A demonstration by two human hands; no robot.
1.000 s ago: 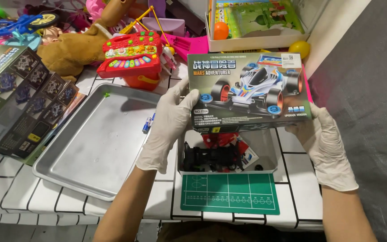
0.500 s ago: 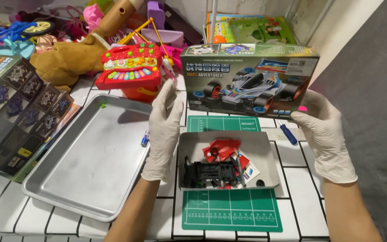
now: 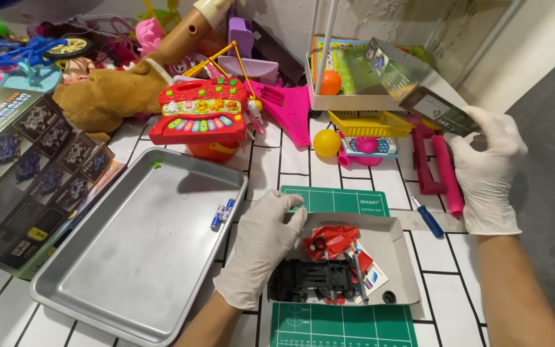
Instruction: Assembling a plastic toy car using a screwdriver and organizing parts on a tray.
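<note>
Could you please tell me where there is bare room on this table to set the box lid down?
The metal tray is bare inside, between the flat printed box and the left hand. The tiles right of the white tray, below the screwdriver, are also bare. The back, around the toy piano and yellow ball, is crowded.

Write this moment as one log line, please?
left hand: resting on grey parts tray | right hand: holding toy car box aloft | metal tray: beside
</note>
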